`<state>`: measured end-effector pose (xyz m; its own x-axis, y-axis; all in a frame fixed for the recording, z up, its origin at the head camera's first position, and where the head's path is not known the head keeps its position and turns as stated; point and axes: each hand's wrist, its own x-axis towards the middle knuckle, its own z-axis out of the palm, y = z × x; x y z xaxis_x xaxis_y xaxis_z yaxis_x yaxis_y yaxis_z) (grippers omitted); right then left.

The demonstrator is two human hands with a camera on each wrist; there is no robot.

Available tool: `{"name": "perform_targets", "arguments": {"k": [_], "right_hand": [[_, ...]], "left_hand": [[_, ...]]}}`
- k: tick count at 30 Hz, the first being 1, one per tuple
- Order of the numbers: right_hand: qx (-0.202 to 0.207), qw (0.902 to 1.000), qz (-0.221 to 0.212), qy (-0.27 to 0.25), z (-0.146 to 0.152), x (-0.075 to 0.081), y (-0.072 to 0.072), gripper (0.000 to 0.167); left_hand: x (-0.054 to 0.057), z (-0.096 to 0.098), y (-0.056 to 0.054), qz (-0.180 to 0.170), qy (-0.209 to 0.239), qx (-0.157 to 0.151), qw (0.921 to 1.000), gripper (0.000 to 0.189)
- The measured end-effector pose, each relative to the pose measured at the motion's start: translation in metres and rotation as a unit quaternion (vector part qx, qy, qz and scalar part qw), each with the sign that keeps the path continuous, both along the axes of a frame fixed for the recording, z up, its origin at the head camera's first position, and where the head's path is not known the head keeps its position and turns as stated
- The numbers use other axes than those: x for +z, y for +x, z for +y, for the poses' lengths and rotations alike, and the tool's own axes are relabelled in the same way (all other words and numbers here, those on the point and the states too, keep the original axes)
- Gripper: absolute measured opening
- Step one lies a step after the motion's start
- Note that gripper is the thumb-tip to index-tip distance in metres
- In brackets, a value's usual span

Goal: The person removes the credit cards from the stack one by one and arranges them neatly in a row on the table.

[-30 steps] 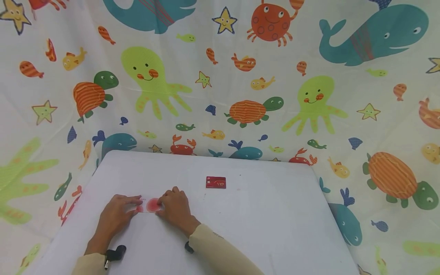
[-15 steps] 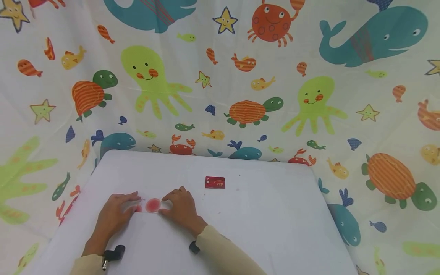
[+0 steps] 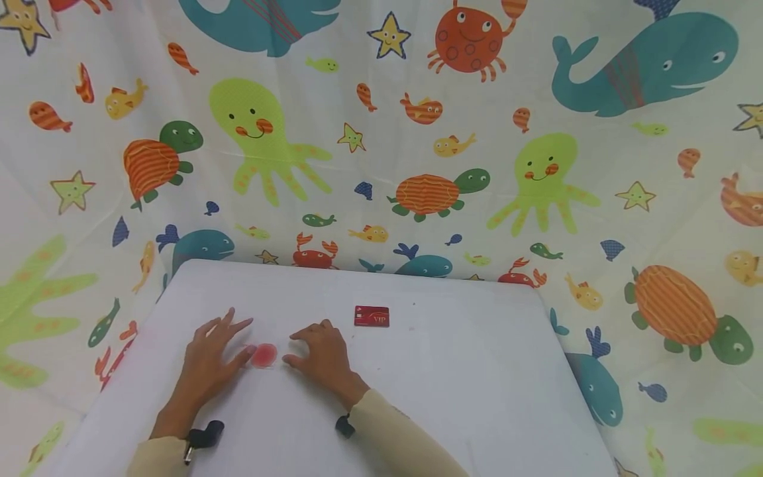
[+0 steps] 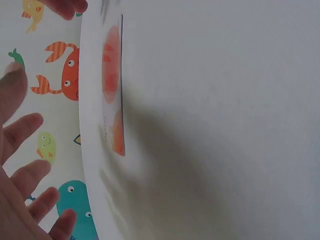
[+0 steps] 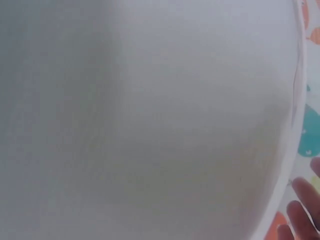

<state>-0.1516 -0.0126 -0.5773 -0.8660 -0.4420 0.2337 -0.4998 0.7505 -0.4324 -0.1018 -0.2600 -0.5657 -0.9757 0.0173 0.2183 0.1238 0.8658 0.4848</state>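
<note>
A thin white card (image 3: 263,356) printed with red circles lies flat on the white table. Over its left end hovers my left hand (image 3: 210,361), fingers spread, the thumb overlapping the card in the head view. The left wrist camera shows this hand's fingers (image 4: 31,175) off to one side of the card (image 4: 112,65), with its shadow falling beside it. To the right of the card is my right hand (image 3: 324,361), apart from it, thumb and index finger parted and nothing between them. Only some fingertips (image 5: 302,215) appear at the corner of the right wrist view.
A dark red card marked VIP (image 3: 372,316) lies farther back on the white table (image 3: 465,384), right of the hands. Behind the table's far edge hangs a curtain (image 3: 381,159) printed with sea animals.
Both hands have let go of the white card's ends. The right hand has drawn away to the right, while the left has lifted and spread its fingers. The card stays in place.
</note>
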Motion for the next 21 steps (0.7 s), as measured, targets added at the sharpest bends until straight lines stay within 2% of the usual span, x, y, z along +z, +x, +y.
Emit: {"name": "perform_targets", "arguments": {"k": [8,15,21], "right_hand": [[-0.016,0.9999,0.007,0.001,0.015,0.005,-0.004,0.045],[-0.023,0.9997,0.006,0.002,0.032,0.008,-0.009,0.046],[-0.032,0.9993,-0.018,0.003,0.047,0.010,-0.013,0.047]], "left_hand": [[-0.001,0.013,-0.008,0.035,-0.050,-0.002,0.9981,0.079],[0.001,0.028,-0.016,0.031,-0.032,-0.016,0.9989,0.074],[0.000,0.042,-0.024,0.029,-0.020,-0.030,0.9989,0.067]]}}
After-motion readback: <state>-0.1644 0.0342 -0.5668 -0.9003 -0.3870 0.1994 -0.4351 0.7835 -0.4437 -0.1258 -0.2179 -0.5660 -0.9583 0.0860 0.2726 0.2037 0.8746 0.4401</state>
